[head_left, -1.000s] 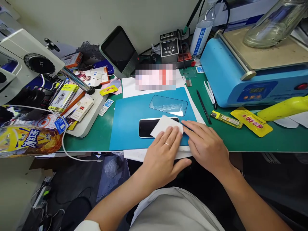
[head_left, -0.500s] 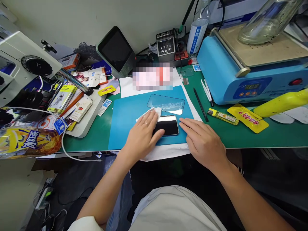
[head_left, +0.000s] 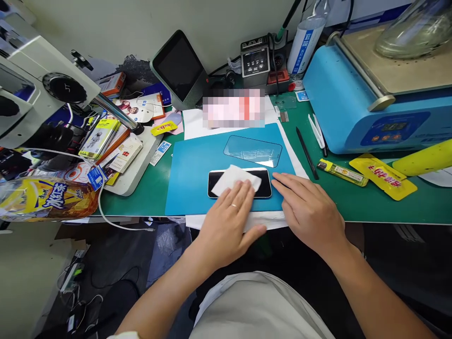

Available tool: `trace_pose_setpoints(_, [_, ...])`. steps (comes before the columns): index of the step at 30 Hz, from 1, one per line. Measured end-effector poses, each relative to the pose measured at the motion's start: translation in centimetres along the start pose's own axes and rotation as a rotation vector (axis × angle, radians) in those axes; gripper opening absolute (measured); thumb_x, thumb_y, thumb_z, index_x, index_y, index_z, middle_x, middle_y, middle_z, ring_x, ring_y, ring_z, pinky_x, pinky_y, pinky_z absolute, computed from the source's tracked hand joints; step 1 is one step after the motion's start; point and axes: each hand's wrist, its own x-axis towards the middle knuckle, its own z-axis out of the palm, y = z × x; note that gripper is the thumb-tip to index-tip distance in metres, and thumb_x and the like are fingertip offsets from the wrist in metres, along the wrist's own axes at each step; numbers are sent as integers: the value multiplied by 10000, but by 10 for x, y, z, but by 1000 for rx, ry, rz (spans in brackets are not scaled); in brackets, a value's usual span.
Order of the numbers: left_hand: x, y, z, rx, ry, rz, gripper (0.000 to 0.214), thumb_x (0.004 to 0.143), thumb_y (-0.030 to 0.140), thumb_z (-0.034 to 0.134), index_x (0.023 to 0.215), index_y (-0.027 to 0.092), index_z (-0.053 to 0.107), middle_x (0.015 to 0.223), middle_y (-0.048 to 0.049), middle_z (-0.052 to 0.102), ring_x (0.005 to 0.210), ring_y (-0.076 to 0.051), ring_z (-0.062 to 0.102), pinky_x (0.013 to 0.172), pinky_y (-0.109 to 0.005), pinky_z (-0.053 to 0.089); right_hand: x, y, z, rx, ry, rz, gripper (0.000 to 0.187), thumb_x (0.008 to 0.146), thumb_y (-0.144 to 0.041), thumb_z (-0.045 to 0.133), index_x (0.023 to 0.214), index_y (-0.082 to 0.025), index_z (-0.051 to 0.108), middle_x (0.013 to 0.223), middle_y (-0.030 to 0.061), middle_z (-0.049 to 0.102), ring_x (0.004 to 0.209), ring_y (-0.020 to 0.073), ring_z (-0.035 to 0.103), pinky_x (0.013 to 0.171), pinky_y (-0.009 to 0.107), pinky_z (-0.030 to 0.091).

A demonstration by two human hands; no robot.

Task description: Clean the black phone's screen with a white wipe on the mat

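A phone (head_left: 263, 189) with a dark screen lies face up on a blue mat (head_left: 197, 150). Spread over its middle is a white wipe (head_left: 235, 178). My left hand (head_left: 231, 214) presses flat on the wipe's lower edge, fingers stretched out and thumb apart. At the phone's right end rests my right hand (head_left: 309, 205), its fingers extended beside the phone's edge with nothing visible in them; the palm side is hidden. Behind the phone, a clear screen protector (head_left: 252, 149) with a black border lies on the mat.
To the right lie a black pen (head_left: 306, 153), tweezers (head_left: 317, 132), a yellow lighter (head_left: 342, 172) and a yellow packet (head_left: 383, 176). A blue heating plate machine (head_left: 339, 103) stands behind them. At left are a microscope stand (head_left: 56, 80) and a tea bottle (head_left: 49, 197).
My left hand has slid the wipe rightwards from the phone's left end to its middle, and the hand is nearer me. The right hand stays at the phone's right end. The view has shifted slightly.
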Motion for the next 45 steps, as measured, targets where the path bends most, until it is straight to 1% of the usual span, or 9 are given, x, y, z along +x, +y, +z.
trace_pose_setpoints(4, [38,11,7,-20,53,46,820,1078,648,283,1619,31,320,1719,-151,265,1619,-284,197,1311,-449,245,-1,3,2,-16,4,-16,404,927,-28,492,1277,-91,685,1297,194,747,1216,330,700,929,453,579])
trace_pose_setpoints(8, [58,-3,5,-25,98,3,825,1076,656,288,1604,25,347,1700,-172,319,1605,-288,253,1308,-435,252,1,4,1,-15,13,-31,389,939,-38,506,1288,-81,673,1295,198,746,1202,337,705,919,458,584])
trace_pose_setpoints(15, [14,-42,-3,14,142,-154,696,1108,543,321,1608,58,332,1689,-190,338,1591,-314,283,1275,-508,336,1,4,-2,-23,19,-48,399,944,-33,488,1294,-89,674,1294,179,750,1200,325,706,932,466,596])
trace_pose_setpoints(20, [-19,-37,0,42,142,-181,682,1100,492,390,1637,90,272,1706,-190,291,1601,-316,247,1255,-526,369,1,5,-2,-25,21,-32,428,953,-58,483,1333,-137,665,1307,157,748,1203,319,708,907,466,608])
trace_pose_setpoints(27, [15,3,10,-31,174,17,795,1069,621,394,1613,45,327,1708,-162,302,1601,-300,264,1289,-440,318,2,9,0,14,21,-14,403,978,-108,487,1333,-183,662,1293,131,756,1186,312,721,951,494,601])
trace_pose_setpoints(31, [28,-5,6,-107,265,103,566,1095,506,437,1496,114,516,1606,-131,510,1513,-264,452,1222,-419,433,8,15,-17,109,-86,64,339,1021,-240,523,1330,-228,663,1282,95,765,1168,279,738,949,444,633])
trace_pose_setpoints(34, [20,-28,3,-178,367,110,285,1089,221,468,1281,179,674,1373,-88,711,1286,-227,655,1079,-381,556,28,20,-34,103,-186,96,390,1021,-339,574,1404,-280,620,1316,71,757,1139,271,756,881,404,664])
trace_pose_setpoints(37, [5,-51,2,-224,460,31,287,1061,125,465,1116,203,735,1152,-71,773,1060,-217,726,941,-373,616,63,25,-37,28,-205,70,466,1005,-452,586,1433,-269,613,1338,112,747,1161,320,747,873,449,666])
trace_pose_setpoints(45, [-22,-95,-15,-260,617,-169,272,1060,158,492,1148,230,740,1108,-67,750,1005,-218,699,860,-367,625,156,34,9,-85,-548,58,745,887,-570,666,1520,-200,537,1371,171,708,1223,360,699,883,469,634])
